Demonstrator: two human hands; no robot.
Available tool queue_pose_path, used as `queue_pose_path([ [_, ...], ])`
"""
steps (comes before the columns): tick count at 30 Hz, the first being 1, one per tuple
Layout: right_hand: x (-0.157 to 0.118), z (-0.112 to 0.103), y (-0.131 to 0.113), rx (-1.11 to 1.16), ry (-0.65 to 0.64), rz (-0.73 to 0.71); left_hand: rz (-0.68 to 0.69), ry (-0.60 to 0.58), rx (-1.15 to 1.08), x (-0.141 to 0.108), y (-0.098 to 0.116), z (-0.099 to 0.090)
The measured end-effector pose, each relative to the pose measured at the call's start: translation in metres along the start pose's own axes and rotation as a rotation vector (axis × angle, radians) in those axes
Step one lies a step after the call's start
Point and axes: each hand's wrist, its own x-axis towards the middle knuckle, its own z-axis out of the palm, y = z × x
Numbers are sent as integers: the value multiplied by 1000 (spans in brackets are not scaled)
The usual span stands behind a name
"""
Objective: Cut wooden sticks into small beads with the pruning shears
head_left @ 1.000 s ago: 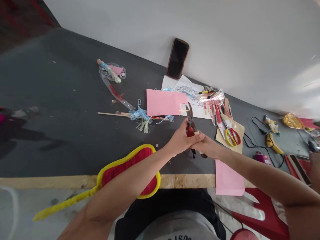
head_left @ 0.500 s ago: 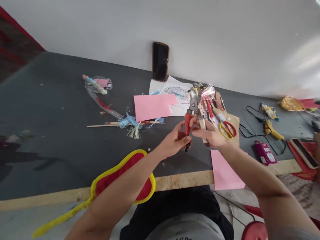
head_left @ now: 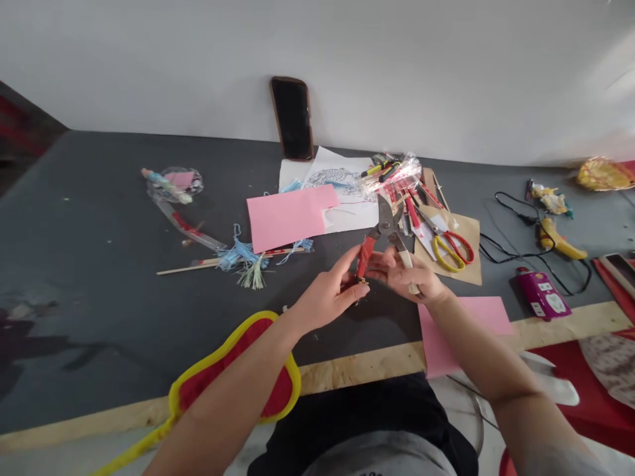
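A pair of pruning shears [head_left: 385,225] is held above the table, blades pointing away from me and parted. My left hand [head_left: 333,294] grips the red handle, and my right hand [head_left: 414,276] has its fingers around the white handle. The two handles are spread apart. Just beyond the blades lie a plastic-wrapped bundle of craft tools [head_left: 389,173] and a line drawing on white paper [head_left: 330,178]. Scissors [head_left: 450,251] with yellow and red handles rest on brown paper [head_left: 469,231] to the right of my right hand.
Pink paper [head_left: 290,215] lies left of the shears, near blue tassels [head_left: 238,254] and sticks. A phone [head_left: 292,119] leans on the wall. A red pouch with yellow trim [head_left: 270,330] overhangs the table edge. Rightward are a purple box [head_left: 544,294], a cable [head_left: 526,268] and a banana-shaped object [head_left: 560,241].
The shears' handles and blades have spread wider and the tool has tilted lower. My right hand has shifted along the white handle. The view has turned slightly to the right.
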Motion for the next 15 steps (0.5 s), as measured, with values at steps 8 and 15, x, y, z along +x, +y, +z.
queue_pose_path([
  [8, -18, -10, -12, -209, 135, -82, 176, 523, 229, -2, -1, -1],
  [15, -23, -10, -7, -823, 415, -330, 479, 784, 425, -3, -2, -2],
])
